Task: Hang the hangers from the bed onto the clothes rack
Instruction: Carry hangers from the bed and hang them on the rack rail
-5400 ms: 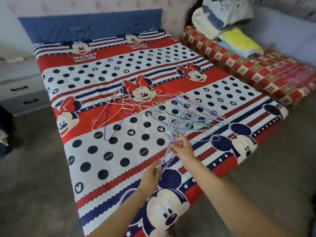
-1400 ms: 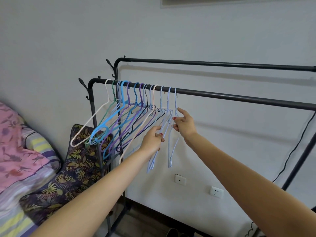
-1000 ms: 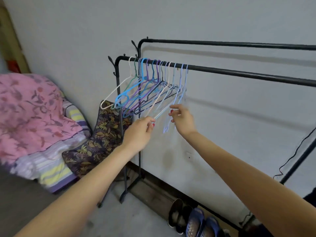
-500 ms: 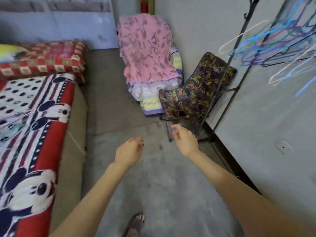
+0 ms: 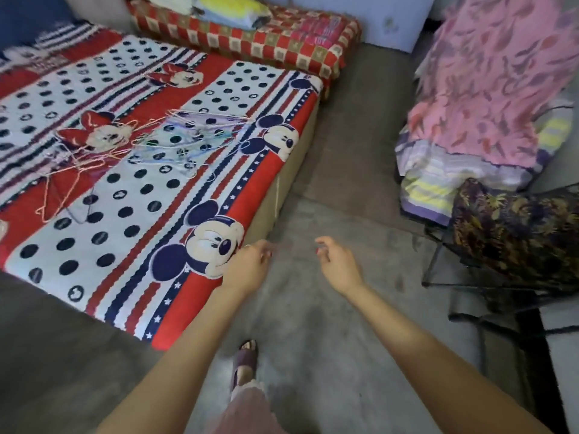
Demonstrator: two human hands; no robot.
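Note:
A loose heap of thin wire hangers (image 5: 175, 139), pale blue, pink and white, lies on the bed (image 5: 125, 195) with its red, white and navy cartoon-mouse cover. More pink hangers (image 5: 62, 183) trail off to the heap's left. My left hand (image 5: 249, 266) hovers at the bed's near right corner, fingers loosely curled and holding nothing. My right hand (image 5: 338, 264) hangs over the grey floor a little to the right, fingers apart and empty. The clothes rack is out of view.
A red checked mattress (image 5: 282, 48) with folded bedding lies beyond the bed. At right stand a pile of pink and striped blankets (image 5: 488, 98) and a floral folding chair (image 5: 517, 236) on a metal frame. Grey floor (image 5: 341, 151) runs between. My slippered foot (image 5: 246, 358) shows below.
My hands let go of the hangers on the rack and came away empty. I have turned from the rack towards the bed, which now fills the left of the view.

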